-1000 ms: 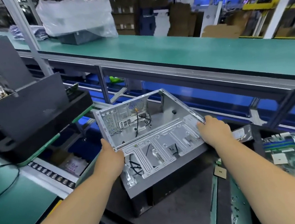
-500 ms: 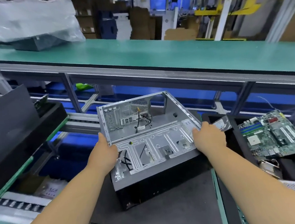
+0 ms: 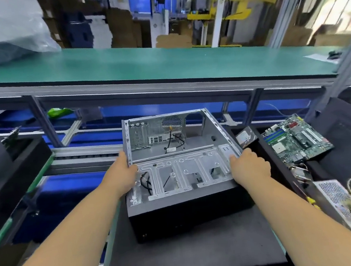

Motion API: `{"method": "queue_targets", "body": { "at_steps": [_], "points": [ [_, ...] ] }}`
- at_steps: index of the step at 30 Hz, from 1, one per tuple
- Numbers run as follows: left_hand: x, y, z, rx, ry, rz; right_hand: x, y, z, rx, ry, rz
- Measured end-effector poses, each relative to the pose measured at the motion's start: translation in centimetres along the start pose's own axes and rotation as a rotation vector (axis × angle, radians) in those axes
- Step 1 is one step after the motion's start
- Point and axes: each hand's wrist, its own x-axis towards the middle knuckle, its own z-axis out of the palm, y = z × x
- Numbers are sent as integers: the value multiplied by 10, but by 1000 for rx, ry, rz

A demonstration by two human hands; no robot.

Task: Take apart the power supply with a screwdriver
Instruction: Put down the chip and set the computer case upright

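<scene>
While both hands hold the gutted computer case (image 3: 180,153) at the centre of the view, the job looks well along, judging by how bare its inside is. The left hand (image 3: 124,173) grips the case's rim at nine o'clock, thumb hooked over the edge; the right hand (image 3: 250,165) curls over the opposite rim at three o'clock. The case sits on the dark mat (image 3: 181,253) at six o'clock, its open side up, with only a few loose black cables and the drive cage left inside.

A motherboard (image 3: 296,138) lies out at two o'clock, and a hard drive (image 3: 246,137) leans just beside the case's right wall. The power supply (image 3: 344,203), a silver perforated box with a tangle of wires on it, rests at four o'clock, well apart from the case. It appears to be out of the case but not yet opened, so its own dismantling seems to remain.

No screwdriver shows anywhere. The fingers of both hands are mostly hidden behind the rims, the power supply is cut off by the frame edge, and its screws are too small to make out.
</scene>
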Motion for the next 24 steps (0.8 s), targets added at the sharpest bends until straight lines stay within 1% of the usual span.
{"method": "queue_targets", "body": {
  "at_steps": [3, 6, 9, 12, 15, 18, 24],
  "points": [
    [6, 0, -7, -16, -44, 16, -5, 2, -1, -27, -15, 2],
    [8, 0, -9, -79, -69, 5, -2, 5, -6, -9, -69, -1],
    [8, 2, -10, -215, -71, -48, 8, 9, -13, 34, -141, -12],
    [7, 6, -8, -333, -39, -138, 19, 9, -23, 62, -235, -21],
    [7, 9, -5, -347, -25, -222, 31, 7, -30, 113, -326, -32],
    [9, 16, -3, -354, -29, -259, 42, 1, -34, 191, -396, -47],
    [19, 26, -5, -286, 7, -341, 64, -15, -32, 264, -445, -57]
  ]
}}
